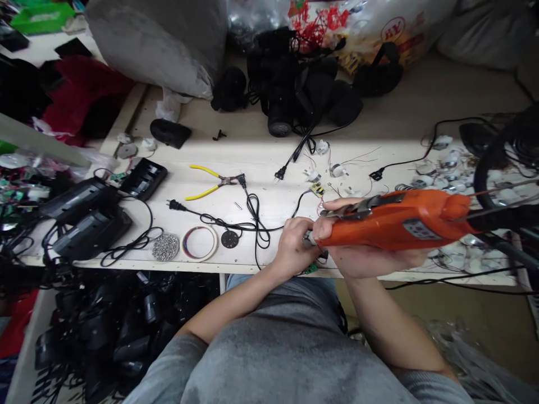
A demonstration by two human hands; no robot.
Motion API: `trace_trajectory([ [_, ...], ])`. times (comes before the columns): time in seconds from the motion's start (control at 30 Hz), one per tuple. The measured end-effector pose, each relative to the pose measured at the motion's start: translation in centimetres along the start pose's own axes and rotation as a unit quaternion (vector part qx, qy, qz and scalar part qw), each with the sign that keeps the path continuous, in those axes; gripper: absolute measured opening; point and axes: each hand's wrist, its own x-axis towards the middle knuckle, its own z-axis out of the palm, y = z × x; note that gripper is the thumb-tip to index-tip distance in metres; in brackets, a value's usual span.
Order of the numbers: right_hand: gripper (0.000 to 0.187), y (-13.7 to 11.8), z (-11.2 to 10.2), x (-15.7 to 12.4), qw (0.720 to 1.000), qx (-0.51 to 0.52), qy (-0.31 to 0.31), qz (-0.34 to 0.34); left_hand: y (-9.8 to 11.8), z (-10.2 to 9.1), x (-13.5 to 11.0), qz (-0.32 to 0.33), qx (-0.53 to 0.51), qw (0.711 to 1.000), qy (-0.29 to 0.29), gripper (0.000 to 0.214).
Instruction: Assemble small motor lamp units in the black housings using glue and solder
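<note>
My right hand (362, 259) is wrapped round an orange electric screwdriver (400, 220), which lies almost level with its tip pointing left. Its tip meets my left hand (296, 245), whose fingers are closed on a small part at the table's front edge. A bit of green circuit board (310, 269) shows under that hand; the rest of the part is hidden. A black power cord (236, 224) runs across the table toward my left hand.
Yellow-handled pliers (210, 182) lie left of centre. A pile of screws (165, 247), a tape ring (199, 243) and a black disc (229, 239) sit near the front edge. Black housings (86, 221) crowd the left, small white parts (446, 168) the right, black devices (295, 90) the back.
</note>
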Motion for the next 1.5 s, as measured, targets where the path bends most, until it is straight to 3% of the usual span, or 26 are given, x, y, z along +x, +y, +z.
trace_trajectory([
  [0.2,0.080,0.2,0.2,-0.4,0.999,-0.041,-0.026,0.011,-0.4,0.4,0.1,0.011,0.012,1.000,0.005,0.026],
  [0.47,0.072,0.1,0.4,0.5,0.999,-0.013,-0.024,0.029,-0.5,0.4,0.0,0.000,0.021,0.999,0.026,0.029],
  [0.6,0.084,-0.7,0.7,1.9,0.994,-0.034,-0.043,0.096,-0.2,0.0,0.1,-0.043,0.024,0.999,0.007,0.029],
  [0.87,0.083,-0.7,1.6,3.5,0.984,-0.023,-0.073,0.159,0.2,-0.5,0.4,-0.056,0.014,0.998,0.003,0.028],
  [1.13,0.087,-0.1,1.3,2.9,0.987,-0.010,-0.051,0.151,0.2,-0.6,0.3,-0.059,0.014,0.998,0.004,0.028],
  [1.27,0.088,-0.2,2.2,3.2,0.987,-0.033,-0.059,0.147,0.2,-0.5,0.2,-0.065,0.017,0.998,0.017,0.028],
  [1.4,0.087,-1.4,2.8,3.4,0.989,-0.038,-0.078,0.120,0.4,-0.7,0.3,-0.072,0.019,0.997,0.002,0.026],
  [1.5,0.087,-3.2,1.2,2.8,0.996,-0.023,-0.053,0.072,0.4,-0.9,0.3,-0.028,0.018,0.999,0.002,0.026],
])
